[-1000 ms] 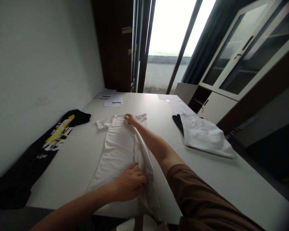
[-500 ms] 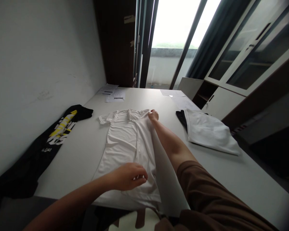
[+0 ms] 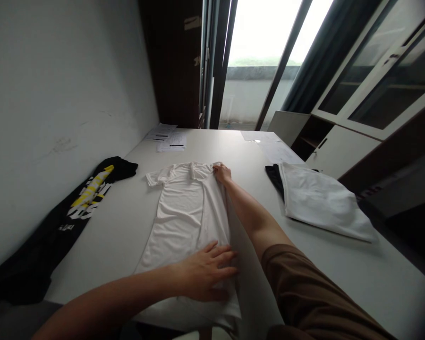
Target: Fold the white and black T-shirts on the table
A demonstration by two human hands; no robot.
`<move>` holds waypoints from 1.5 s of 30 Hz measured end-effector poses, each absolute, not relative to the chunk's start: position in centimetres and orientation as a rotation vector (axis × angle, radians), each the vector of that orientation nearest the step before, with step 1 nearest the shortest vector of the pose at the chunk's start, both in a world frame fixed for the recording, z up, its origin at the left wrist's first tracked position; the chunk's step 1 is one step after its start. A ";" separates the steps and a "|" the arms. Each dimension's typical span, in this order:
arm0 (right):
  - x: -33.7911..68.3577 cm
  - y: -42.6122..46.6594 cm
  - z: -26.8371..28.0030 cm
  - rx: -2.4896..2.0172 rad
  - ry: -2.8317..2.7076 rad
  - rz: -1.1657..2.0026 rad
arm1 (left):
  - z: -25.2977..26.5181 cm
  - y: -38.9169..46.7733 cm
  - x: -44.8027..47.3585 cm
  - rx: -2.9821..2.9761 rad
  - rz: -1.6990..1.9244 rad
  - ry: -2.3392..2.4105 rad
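Note:
A white T-shirt (image 3: 180,212) lies flat on the white table, collar toward the far end and hem near me. Its left sleeve spreads outward, while the right side looks folded inward along a lengthwise line. My left hand (image 3: 207,271) rests on the lower right part of the shirt, palm down with fingers spread. At the far right shoulder, my right hand (image 3: 222,173) has its fingers closed on the fabric; the fingertips are partly hidden.
The white table (image 3: 219,141) runs toward a glass door. A black garment with yellow and white print (image 3: 92,189) lies along the left wall. Folded white cloth (image 3: 322,200) sits over black cloth (image 3: 274,178) at right. Papers (image 3: 172,139) lie at the far left corner.
My left hand has opened out and moved right, down onto the shirt. My right hand has shifted slightly left at the shoulder, bringing the fabric edge inward.

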State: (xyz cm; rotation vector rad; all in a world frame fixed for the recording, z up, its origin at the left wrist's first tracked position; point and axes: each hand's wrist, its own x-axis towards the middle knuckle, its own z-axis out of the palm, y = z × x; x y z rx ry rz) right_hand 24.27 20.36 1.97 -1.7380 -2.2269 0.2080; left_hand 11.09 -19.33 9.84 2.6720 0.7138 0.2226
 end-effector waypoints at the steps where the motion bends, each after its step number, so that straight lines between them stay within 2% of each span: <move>1: 24.4 20.8 2.0 -1.747 -2.229 0.196 | 9.6 -19.0 11.2 2.665 0.213 0.716; 7: 25.0 23.4 2.0 -1.782 -2.250 0.143 | 8.2 -16.9 11.3 2.633 0.172 0.786; 19: 25.1 22.8 3.3 -1.820 -2.181 0.056 | 10.2 -18.0 11.2 2.584 0.247 0.739; 25: 21.1 18.7 3.6 -1.547 -2.339 0.059 | 11.6 -13.3 5.9 2.531 0.478 1.225; 32: 18.2 15.5 1.6 -1.579 -2.542 0.208 | 6.9 -9.7 -3.5 2.311 0.392 1.880; 37: 18.6 16.8 1.4 -1.635 -2.568 0.241 | 5.1 -8.9 -5.0 2.288 0.292 1.934; 45: 16.5 17.0 3.0 -1.715 -2.487 0.191 | 6.5 -9.8 -5.0 2.226 0.321 2.049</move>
